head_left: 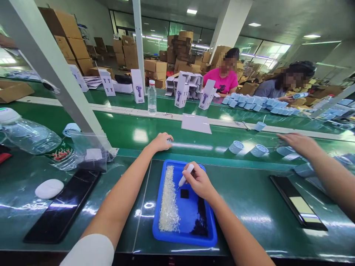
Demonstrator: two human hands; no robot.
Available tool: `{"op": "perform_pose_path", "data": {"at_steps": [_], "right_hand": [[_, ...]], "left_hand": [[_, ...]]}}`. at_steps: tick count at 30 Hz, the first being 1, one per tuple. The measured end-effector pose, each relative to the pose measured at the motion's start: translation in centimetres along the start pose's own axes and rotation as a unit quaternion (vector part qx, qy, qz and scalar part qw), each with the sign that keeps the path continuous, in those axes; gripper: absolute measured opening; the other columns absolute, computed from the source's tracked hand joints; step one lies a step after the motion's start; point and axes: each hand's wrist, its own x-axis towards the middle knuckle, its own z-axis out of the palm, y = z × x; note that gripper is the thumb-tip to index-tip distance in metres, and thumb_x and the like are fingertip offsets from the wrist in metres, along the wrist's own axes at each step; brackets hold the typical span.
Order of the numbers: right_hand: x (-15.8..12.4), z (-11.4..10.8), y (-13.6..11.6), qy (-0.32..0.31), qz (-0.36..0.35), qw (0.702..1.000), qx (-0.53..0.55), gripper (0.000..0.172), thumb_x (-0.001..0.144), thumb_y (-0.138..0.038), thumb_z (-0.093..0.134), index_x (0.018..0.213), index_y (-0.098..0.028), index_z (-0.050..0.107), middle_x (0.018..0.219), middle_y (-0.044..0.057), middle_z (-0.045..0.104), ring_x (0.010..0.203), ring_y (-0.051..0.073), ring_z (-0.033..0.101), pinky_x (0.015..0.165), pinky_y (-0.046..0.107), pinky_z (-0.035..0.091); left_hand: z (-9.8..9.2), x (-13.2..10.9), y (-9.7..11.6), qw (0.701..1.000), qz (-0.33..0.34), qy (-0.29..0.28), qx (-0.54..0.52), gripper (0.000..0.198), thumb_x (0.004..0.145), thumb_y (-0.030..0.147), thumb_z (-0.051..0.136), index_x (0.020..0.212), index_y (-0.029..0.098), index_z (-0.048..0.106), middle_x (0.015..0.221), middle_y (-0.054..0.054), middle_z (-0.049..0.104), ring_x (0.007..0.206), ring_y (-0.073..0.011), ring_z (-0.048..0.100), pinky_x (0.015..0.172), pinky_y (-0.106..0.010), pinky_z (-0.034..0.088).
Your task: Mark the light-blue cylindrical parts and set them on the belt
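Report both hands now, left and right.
Left hand: open, fingers loosely curled on the green conveyor belt, holding nothing visible.
Right hand: closed, holding a white pen-shaped tool.

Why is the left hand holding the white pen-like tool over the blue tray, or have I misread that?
You've misread one detail: the right hand, not the left, holds the white pen-like tool over the blue tray, as the head view shows. The left hand lies beyond the tray.
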Motion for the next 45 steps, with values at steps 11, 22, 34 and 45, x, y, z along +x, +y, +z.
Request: {"op": "perform_pose_path", "data": {"at_steps": [11,22,34,45], "right_hand": [[0.2,-0.1,0.0,0.194,-0.065,0.978,0.037,0.023,0.086,-0.042,0.058,0.083,-0.020,0.052,0.072,-0.002,0.056,0.055,0.010,0.056,0.053,0.024,0.049],[1.0,-1.4,-0.6,0.312,-0.055,0.940,0.127,0.030,0.084,-0.041,0.060,0.102,-0.017,0.059,0.099,0.010,0.070,0.093,0.022,0.067,0.086,0.040,0.053],[1.1,-1.5,-0.5,0.321,-0.025,0.937,0.139,0.034,0.082,-0.044,0.061,0.103,-0.016,0.062,0.096,0.010,0.072,0.091,0.023,0.068,0.084,0.039,0.054],[0.9,-1.9,-0.5,0.318,-0.020,0.938,0.138,0.035,0.083,-0.045,0.060,0.104,-0.017,0.061,0.098,0.010,0.073,0.091,0.022,0.068,0.084,0.037,0.053]], "left_hand": [[-1.1,-0.2,2.1,0.898,-0.137,0.138,-0.395,0.046,0.062,0.030,0.073,0.098,0.019,0.048,0.092,-0.004,0.052,0.084,-0.0191,0.054,0.079,-0.035,0.048],[-3.0,-1.3,9.7,0.757,-0.079,0.066,-0.645,0.045,0.057,0.048,0.077,0.076,0.014,0.055,0.073,0.000,0.055,0.065,-0.0115,0.052,0.061,-0.027,0.047],[-3.3,-1.6,10.1,0.796,-0.037,0.064,-0.601,0.048,0.058,0.050,0.077,0.080,0.014,0.055,0.076,0.000,0.057,0.068,-0.0120,0.054,0.065,-0.027,0.048],[-3.4,-1.7,10.4,0.809,-0.042,0.064,-0.583,0.049,0.059,0.053,0.075,0.081,0.015,0.053,0.078,-0.001,0.057,0.070,-0.0126,0.054,0.065,-0.026,0.046]]}}
